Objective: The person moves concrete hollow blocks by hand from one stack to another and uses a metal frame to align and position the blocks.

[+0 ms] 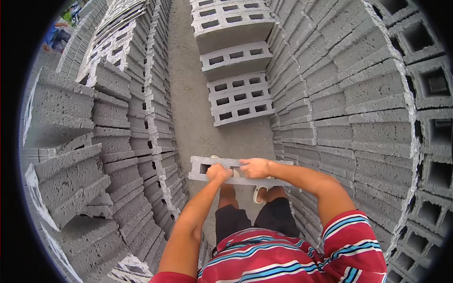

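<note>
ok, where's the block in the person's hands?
Head view, lower centre: the block lies crosswise under the left hand and right hand, between the person's legs and the nearest floor stack.

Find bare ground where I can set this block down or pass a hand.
The ground looks bare in the long strip between the left wall and the middle blocks, and between the nearest middle stack and the block you hold. It's crowded on the right, where the middle blocks sit close to the right wall.
</note>
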`<state>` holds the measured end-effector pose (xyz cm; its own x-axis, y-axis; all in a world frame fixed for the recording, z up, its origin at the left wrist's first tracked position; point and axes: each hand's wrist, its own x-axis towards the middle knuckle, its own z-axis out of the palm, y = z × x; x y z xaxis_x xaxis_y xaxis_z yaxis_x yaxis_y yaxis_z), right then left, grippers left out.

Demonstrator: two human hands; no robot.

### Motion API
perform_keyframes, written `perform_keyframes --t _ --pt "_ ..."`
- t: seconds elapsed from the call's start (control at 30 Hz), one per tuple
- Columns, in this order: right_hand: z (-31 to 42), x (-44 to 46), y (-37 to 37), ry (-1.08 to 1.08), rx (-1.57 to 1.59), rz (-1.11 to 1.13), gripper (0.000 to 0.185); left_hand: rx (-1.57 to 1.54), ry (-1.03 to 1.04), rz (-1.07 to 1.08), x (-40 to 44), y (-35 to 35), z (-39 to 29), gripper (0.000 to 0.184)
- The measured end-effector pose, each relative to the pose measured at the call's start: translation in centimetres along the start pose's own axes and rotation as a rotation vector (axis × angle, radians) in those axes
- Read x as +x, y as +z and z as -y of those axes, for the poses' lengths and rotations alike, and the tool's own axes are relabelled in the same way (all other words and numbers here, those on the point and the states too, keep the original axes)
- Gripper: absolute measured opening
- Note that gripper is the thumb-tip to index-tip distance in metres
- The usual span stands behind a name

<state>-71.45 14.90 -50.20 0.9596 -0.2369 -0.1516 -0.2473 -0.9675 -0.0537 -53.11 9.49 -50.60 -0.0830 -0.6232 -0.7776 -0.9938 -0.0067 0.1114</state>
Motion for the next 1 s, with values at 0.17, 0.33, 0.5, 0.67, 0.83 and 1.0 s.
perform_keyframes --t 0.17,0.33,0.5,0.67,0.83,1.0 --pt "-5.1 0.8 9.8 -0.026 -0.017 -0.001 0.010 -0.074 -0.047 -0.088 8.0 3.4 -0.4 0.044" --pt "-11.3 1.1 21.4 -0.098 -0.052 -0.009 0.013 -0.130 -0.138 -0.237 19.0 8.8 -1.8 0.039" --pt "-16.1 0.6 30.4 -0.168 -0.207 -0.019 0.014 -0.224 -0.198 -0.174 26.6 11.5 -4.6 0.046" --pt "-18.2 -0.2 35.7 -0.220 -0.243 0.052 0.014 -0.285 -0.252 -0.171 31.8 15.5 -5.9 0.046" --pt "-18.2 -1.3 39.6 -0.212 -0.157 0.037 0.015 -0.242 -0.304 -0.229 34.1 19.2 -7.2 0.048" --pt "-14.9 -2.2 37.7 0.156 -0.080 0.042 0.023 -0.278 -0.319 -0.124 33.4 18.9 -6.9 0.056"
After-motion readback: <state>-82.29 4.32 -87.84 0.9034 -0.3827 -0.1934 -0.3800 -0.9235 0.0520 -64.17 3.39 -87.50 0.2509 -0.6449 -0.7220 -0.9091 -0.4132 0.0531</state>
